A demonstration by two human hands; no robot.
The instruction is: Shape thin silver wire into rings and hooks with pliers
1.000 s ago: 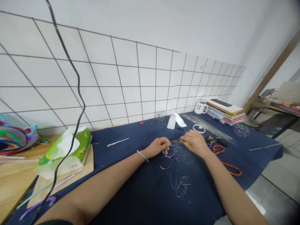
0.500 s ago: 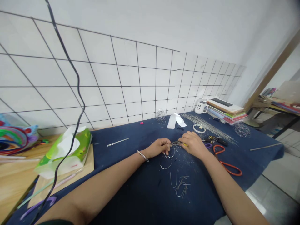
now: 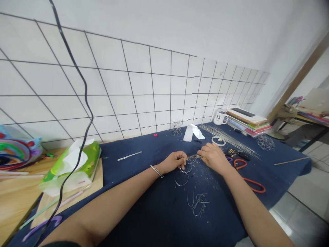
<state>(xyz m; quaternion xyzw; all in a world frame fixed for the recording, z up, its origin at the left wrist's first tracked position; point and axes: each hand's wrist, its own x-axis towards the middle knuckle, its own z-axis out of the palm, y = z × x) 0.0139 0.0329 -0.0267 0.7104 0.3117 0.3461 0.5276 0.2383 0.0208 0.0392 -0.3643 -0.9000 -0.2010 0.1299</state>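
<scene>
My left hand pinches a thin wire piece with round loops that hang below the fingers. Closed around yellow-handled pliers, my right hand is just to the right. The jaws of the pliers point at my left fingertips; whether they grip the wire is too small to tell. Below the hands, loose bent wires lie on the dark blue cloth.
Red-handled scissors, black-handled tools, a white ring and long straight wires lie to the right. A mug and stacked books stand behind. On the left are a green tissue pack and a hanging black cable.
My right hand and the pliers have shifted slightly to the right. My left hand has hardly moved and keeps its pinch.
</scene>
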